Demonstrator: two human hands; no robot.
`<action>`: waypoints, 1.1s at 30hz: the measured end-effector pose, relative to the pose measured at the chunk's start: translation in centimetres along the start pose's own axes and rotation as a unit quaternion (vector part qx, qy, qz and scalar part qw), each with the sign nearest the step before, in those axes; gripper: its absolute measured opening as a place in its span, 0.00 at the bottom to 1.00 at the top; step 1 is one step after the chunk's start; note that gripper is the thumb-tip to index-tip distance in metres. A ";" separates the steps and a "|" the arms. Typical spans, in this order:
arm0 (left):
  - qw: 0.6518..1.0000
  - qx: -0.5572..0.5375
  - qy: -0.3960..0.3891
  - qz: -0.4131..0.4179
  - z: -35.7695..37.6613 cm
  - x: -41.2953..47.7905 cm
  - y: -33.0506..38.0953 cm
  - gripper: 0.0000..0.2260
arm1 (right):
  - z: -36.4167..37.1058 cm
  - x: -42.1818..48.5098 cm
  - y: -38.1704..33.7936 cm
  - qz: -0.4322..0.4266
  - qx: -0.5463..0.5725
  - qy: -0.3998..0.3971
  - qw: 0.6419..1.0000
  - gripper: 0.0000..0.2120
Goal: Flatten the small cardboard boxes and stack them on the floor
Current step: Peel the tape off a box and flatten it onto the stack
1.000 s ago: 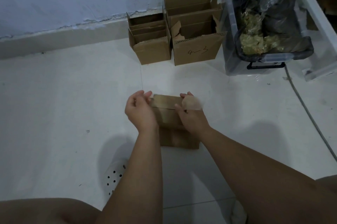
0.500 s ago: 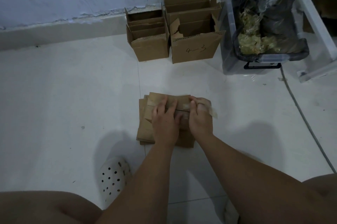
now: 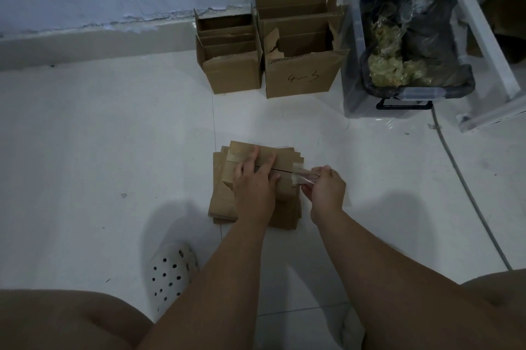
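Low at the left, a white perforated clog (image 3: 170,275) on the pale tiled floor (image 3: 85,150). Farther back, against the wall, small open boxes (image 3: 232,76) standing upright, flaps up, one behind another. Nearer, in the middle of the floor, a stack of flattened boxes (image 3: 222,201), edges slightly uneven. Presses down on the top box (image 3: 284,157) of that stack with the left hand (image 3: 254,187), palm flat, fingers straight and spread. Back at the wall, touching the small ones on their right, a larger open box (image 3: 301,76) marked "4-3", one flap torn, another open box behind it. At the right edge of the top box, a strip of clear tape (image 3: 298,176), one end stuck to the cardboard. Pinches the other end in the right hand (image 3: 327,188), fingers curled round it just beside the stack. Farther right, near the wall, a clear plastic bin (image 3: 353,93) lined with a dark bag (image 3: 421,36), crumpled yellowish plastic (image 3: 384,70) inside. Past that, a grey cable (image 3: 466,201) along the floor and a white frame (image 3: 481,36) in the corner.
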State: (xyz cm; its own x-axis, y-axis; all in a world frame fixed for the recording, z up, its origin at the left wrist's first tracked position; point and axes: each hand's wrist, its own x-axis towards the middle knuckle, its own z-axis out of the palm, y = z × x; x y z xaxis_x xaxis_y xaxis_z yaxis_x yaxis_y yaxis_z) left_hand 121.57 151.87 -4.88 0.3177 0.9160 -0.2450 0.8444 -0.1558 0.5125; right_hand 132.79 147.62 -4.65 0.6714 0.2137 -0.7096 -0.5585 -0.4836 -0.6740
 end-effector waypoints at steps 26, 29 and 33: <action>0.999 -0.002 0.033 0.022 0.8 -0.1 -0.6 0.19 | -0.2 0.6 -1.3 0.075 0.155 -0.228 0.958 0.11; 0.999 -0.004 0.039 0.024 0.9 -0.2 -0.7 0.19 | -1.2 1.0 -1.7 0.157 0.263 -0.262 0.915 0.09; 0.999 -0.008 0.034 0.020 0.9 0.0 -0.7 0.19 | -1.8 2.1 -2.7 0.187 0.190 -0.234 0.935 0.14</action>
State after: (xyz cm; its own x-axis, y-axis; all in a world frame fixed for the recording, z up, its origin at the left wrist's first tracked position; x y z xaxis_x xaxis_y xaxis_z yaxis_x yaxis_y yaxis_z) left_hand 121.33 151.61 -5.97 0.3206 0.9323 -0.1674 0.8248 -0.1879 0.5334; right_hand 136.54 147.86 -3.98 0.1576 0.4811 -0.8624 -0.9038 -0.2815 -0.3222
